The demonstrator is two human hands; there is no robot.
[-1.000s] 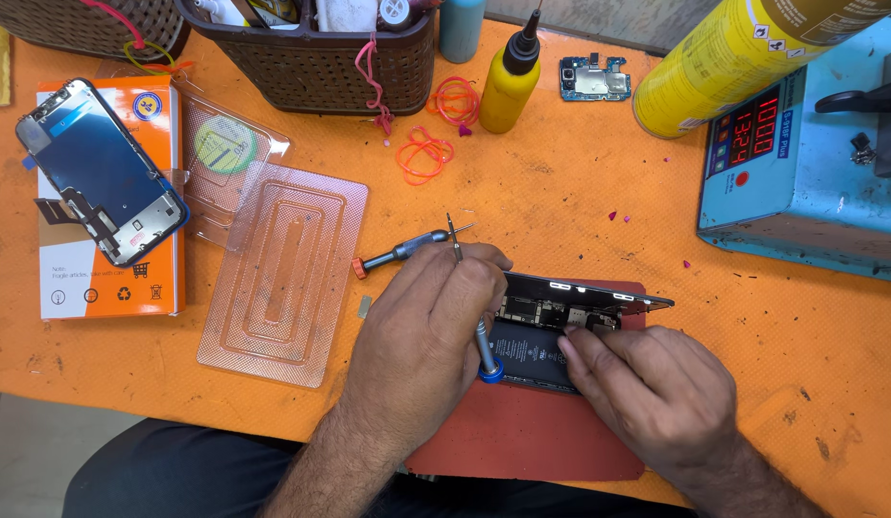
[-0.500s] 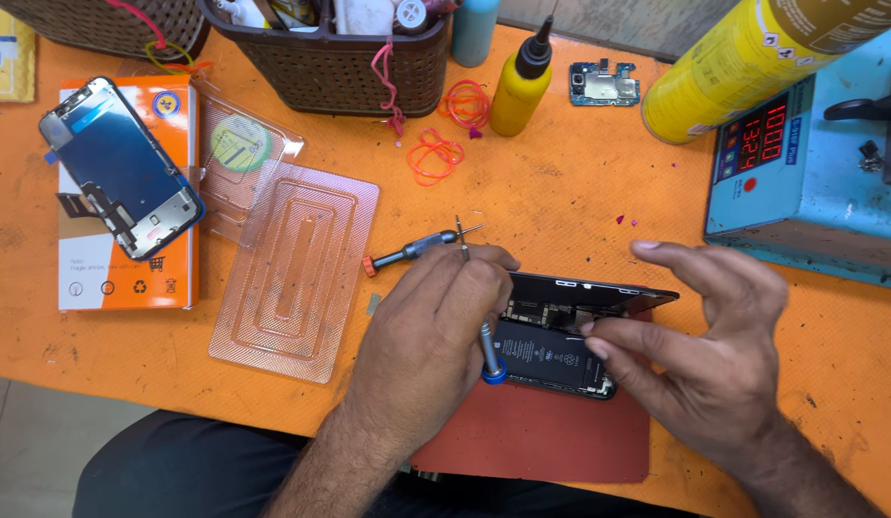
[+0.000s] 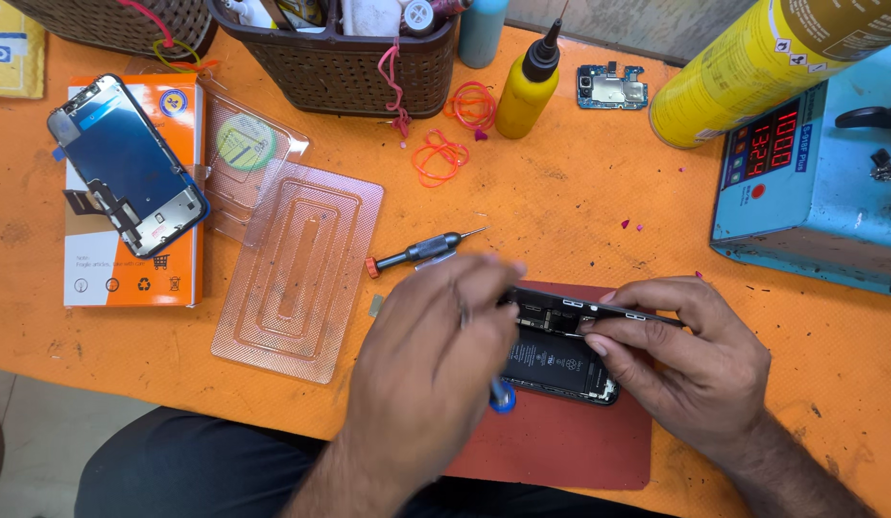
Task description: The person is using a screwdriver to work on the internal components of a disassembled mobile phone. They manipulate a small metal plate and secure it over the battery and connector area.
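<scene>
An opened black phone body (image 3: 558, 362), battery and boards showing, lies on a dark red mat (image 3: 570, 449) at the table's near edge. My left hand (image 3: 421, 379) is closed around a small screwdriver whose blue cap (image 3: 503, 396) sticks out below the palm; its tip is hidden at the phone's left side. My right hand (image 3: 700, 369) grips the phone's far and right edge, thumb on the inner side and fingers along the frame. A second grey screwdriver (image 3: 416, 253) with an orange end lies just beyond my left hand.
A clear plastic tray (image 3: 301, 273) and an orange box (image 3: 167, 278) with a detached phone screen (image 3: 129, 177) lie at the left. Behind stand a brown basket (image 3: 340, 77), a yellow bottle (image 3: 524, 91), a small circuit board (image 3: 610, 88), orange rubber bands (image 3: 443, 155), a yellow can (image 3: 752, 67) and a blue machine (image 3: 819, 182).
My right hand lifted off the phone, fingers spread, then came down to grip its far edge. My left hand stayed on the phone with the screwdriver.
</scene>
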